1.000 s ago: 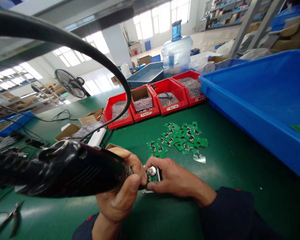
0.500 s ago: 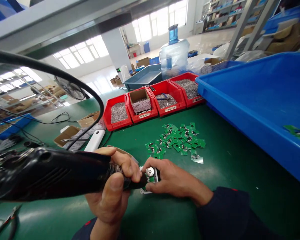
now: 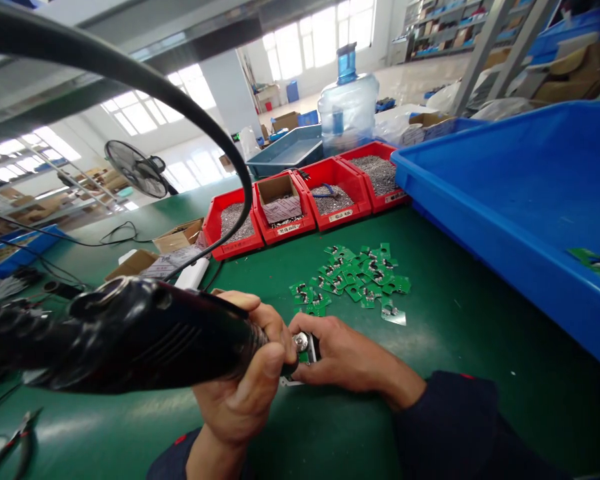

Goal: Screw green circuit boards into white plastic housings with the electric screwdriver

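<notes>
My left hand point(image 3: 250, 383) is wrapped round the front of a black electric screwdriver point(image 3: 145, 337), which lies nearly level and points right. Its nose reaches a small white-framed housing point(image 3: 314, 351), but the tip itself is hidden behind my fingers. Inside the housing show a round metal part point(image 3: 301, 342) and a bit of green circuit board point(image 3: 305, 358). The thumb and fingers of my right hand point(image 3: 345, 353) grip the housing from the right, on the green table point(image 3: 340, 427). Beyond my hands lies a loose pile of small green circuit boards point(image 3: 353, 277).
Red bins point(image 3: 337, 217) of small metal parts stand in a row behind the boards. A large blue tray point(image 3: 455, 213) fills the right side. The screwdriver's black cable point(image 3: 230, 150) arches overhead. Pliers point(image 3: 23, 437) lie at the lower left, opened cardboard boxes point(image 3: 135, 263) further back.
My left hand and the screwdriver have shifted right, so the nose covers more of the housing. The cable now bows further right. My right hand and the housing have barely moved.
</notes>
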`<move>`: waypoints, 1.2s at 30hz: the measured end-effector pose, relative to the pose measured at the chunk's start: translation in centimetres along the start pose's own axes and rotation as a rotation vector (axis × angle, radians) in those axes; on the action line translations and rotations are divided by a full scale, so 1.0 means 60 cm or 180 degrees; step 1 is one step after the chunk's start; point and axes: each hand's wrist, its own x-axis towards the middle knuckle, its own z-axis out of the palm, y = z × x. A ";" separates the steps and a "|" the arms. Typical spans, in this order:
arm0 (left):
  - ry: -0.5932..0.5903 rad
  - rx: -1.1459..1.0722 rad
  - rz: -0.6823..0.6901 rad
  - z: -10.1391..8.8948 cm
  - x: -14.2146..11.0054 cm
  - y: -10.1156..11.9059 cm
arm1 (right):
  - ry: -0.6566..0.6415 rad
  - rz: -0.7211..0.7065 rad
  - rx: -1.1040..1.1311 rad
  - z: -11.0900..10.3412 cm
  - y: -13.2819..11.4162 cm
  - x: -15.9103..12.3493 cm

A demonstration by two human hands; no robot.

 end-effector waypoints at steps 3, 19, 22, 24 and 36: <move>-0.0038 0.0094 -0.0016 0.003 0.002 0.000 | 0.0025 -0.0009 0.0005 0.001 0.002 -0.001; 0.0436 -0.0066 0.0214 0.006 0.010 0.009 | 0.0025 0.0008 -0.0076 -0.003 -0.002 -0.001; 0.0424 -0.0057 0.0156 0.003 0.009 0.002 | 0.0029 0.0052 -0.0090 -0.003 -0.002 0.000; 0.0403 -0.0046 0.0146 0.001 0.008 -0.003 | 0.0022 0.0063 -0.0090 -0.003 -0.003 0.000; 0.0126 0.0098 -0.0079 0.010 0.009 -0.012 | 0.0051 -0.0033 -0.0176 -0.005 -0.006 -0.001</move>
